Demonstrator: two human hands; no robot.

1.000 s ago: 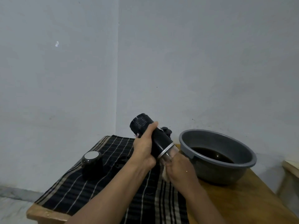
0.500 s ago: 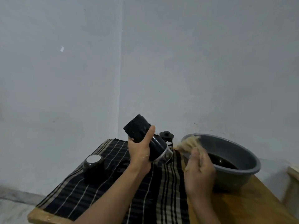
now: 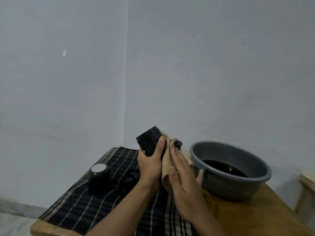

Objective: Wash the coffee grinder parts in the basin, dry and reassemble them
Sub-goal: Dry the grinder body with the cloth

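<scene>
Gripping the black grinder body (image 3: 150, 141) in the air just left of the grey basin (image 3: 230, 188), the person had it tilted, its dotted end up and leaning away from the basin. The left hand (image 3: 150, 165) was clamped round its lower part, thumb across the front. The right hand (image 3: 183, 176) lay flat with straight fingers, pressing a beige cloth (image 3: 165, 167) against the side of the body nearest the basin, and the cloth hung down between the two hands. Dark water (image 3: 223, 167) sat in the basin. Further left of the basin, a black cap (image 3: 98, 179) with a pale round top stood on a black striped cloth (image 3: 81, 210) spread over the wooden table (image 3: 247, 222). Between that cap and the basin lay another black part (image 3: 129, 178), too dim to make out. A small dark piece (image 3: 178, 143) showed by the basin's far left rim, half hidden behind the beige cloth
</scene>
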